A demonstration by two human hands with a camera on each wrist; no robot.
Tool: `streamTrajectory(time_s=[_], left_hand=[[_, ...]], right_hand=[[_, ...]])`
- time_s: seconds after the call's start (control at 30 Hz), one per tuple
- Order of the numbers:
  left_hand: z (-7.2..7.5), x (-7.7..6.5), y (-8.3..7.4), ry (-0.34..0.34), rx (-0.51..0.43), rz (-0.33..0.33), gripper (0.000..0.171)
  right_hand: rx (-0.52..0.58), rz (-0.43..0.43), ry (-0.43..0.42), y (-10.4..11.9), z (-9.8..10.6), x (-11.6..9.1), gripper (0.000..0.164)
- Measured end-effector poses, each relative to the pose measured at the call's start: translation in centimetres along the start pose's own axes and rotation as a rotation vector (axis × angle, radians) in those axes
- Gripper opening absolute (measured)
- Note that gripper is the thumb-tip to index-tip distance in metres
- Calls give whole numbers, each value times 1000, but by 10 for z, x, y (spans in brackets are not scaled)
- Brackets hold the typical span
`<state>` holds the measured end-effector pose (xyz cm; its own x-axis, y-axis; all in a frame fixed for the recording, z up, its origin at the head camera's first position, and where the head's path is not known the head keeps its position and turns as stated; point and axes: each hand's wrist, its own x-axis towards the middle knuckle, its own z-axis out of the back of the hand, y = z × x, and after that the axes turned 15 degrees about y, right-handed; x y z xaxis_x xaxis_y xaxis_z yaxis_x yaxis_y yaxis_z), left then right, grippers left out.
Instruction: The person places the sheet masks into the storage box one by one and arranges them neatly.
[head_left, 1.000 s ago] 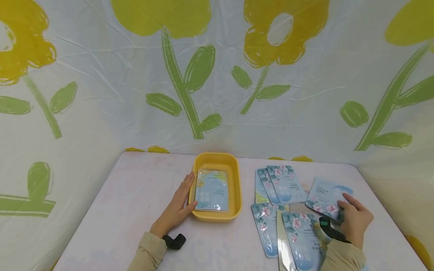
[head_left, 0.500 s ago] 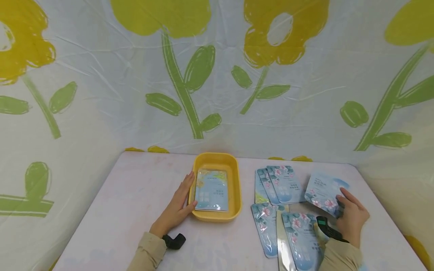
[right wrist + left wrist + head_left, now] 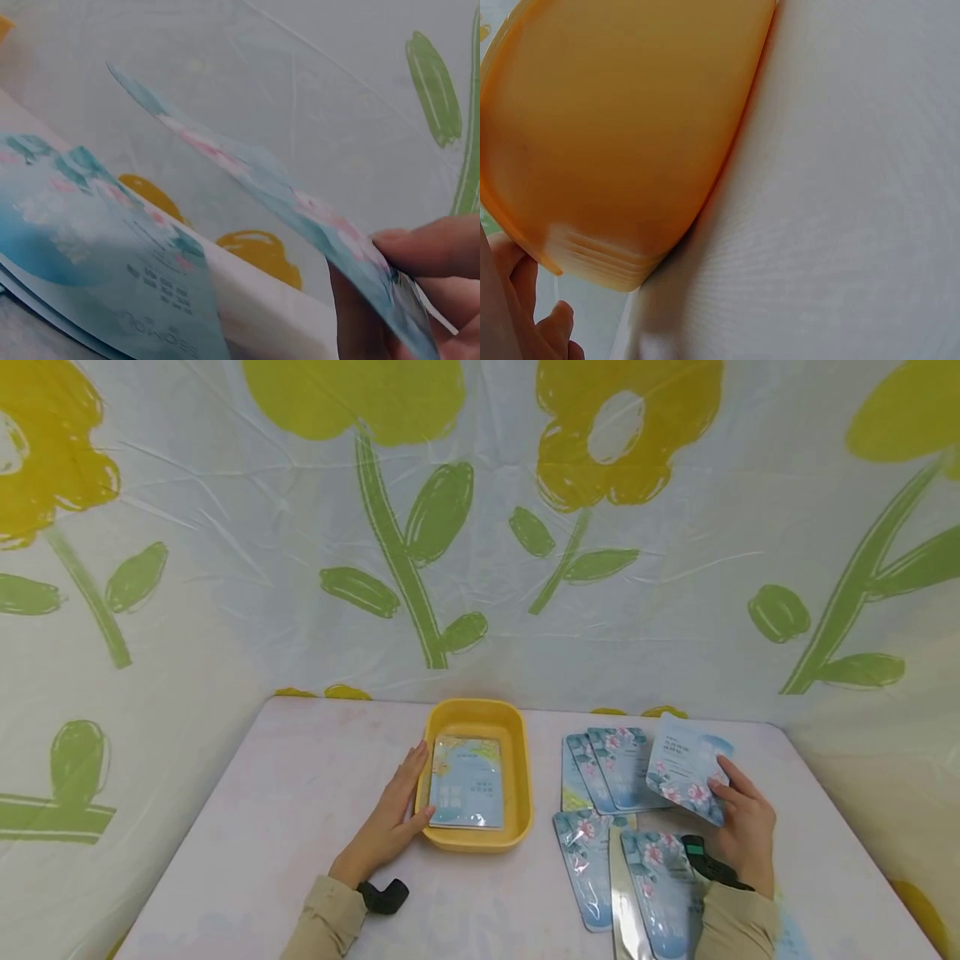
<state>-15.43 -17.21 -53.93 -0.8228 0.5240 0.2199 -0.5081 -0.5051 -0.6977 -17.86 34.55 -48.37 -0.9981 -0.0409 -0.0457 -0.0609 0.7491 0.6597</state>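
Note:
My right hand (image 3: 748,831) pinches a light-blue sheet mask packet (image 3: 682,768) with pink flowers between thumb and fingers. The packet is raised and tilted beside the upper group of packets (image 3: 626,768); the right wrist view shows it nearly edge-on (image 3: 262,191). My left hand (image 3: 384,822) rests against the left side of a yellow plastic tray (image 3: 523,793), fingers extended along its wall and thumb at the near corner. Inside that tray lies a blue packet with yellow flowers (image 3: 467,785). The left wrist view shows the tray's outer wall (image 3: 615,142) close up.
Several more packets (image 3: 585,872) overlap on the table's right side, one showing a silvery face (image 3: 630,906). My right sleeve (image 3: 738,922) covers part of them. A flower-print cloth (image 3: 285,527) hangs behind the white table (image 3: 247,827).
The right hand has lifted the pinched packet off the table and carried it left and upward, tilting it. The left hand and the tray have stayed in place.

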Motion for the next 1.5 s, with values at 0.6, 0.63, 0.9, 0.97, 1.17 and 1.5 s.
streamTrajectory(time_s=[0.6,0.63,0.9,0.97,1.17,1.5], left_hand=[[1,-1,2,10,3,25,81],[1,-1,2,10,3,25,81],[2,-1,1,22,-6,38,80],[2,-1,1,20,-3,35,80],[1,-1,1,10,-4,15,80],[0,0,0,22,-8,42,81]], right_hand=[[191,97,834,-35,-12,24,70],[206,93,851,-37,-13,25,71],[320,39,903,-51,-31,29,75],[342,24,939,-55,-37,30,75],[304,-10,972,-66,-58,34,76],[117,-37,952,-82,-97,33,83]])
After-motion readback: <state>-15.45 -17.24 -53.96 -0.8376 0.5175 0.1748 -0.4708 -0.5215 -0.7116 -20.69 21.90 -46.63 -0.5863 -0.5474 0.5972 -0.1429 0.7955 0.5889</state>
